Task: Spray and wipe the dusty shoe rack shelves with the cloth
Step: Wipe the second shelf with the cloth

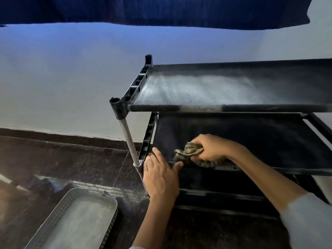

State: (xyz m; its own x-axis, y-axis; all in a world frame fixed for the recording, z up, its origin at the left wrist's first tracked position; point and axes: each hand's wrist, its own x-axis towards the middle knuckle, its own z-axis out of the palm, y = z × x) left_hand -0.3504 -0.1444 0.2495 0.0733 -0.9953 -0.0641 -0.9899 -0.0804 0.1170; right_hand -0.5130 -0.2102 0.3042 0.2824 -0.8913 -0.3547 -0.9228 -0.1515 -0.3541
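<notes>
A black shoe rack (124, 105) with fabric shelves stands against a pale wall. Its top shelf (206, 88) is grey with dust on the left and darker toward the right. My right hand (210, 147) is closed on a crumpled greenish cloth (190, 151) and presses it on the front left of the middle shelf (260, 141). My left hand (159, 175) grips the front rail of that shelf at its left corner, thumb over the bar, beside the metal post (128, 139). No spray bottle is in view.
A pale perforated plastic tray (71, 221) lies on the dark polished stone floor at lower left. A lower shelf rail (224, 194) sits below my hands. Dark blue fabric (161, 9) hangs across the top of the view.
</notes>
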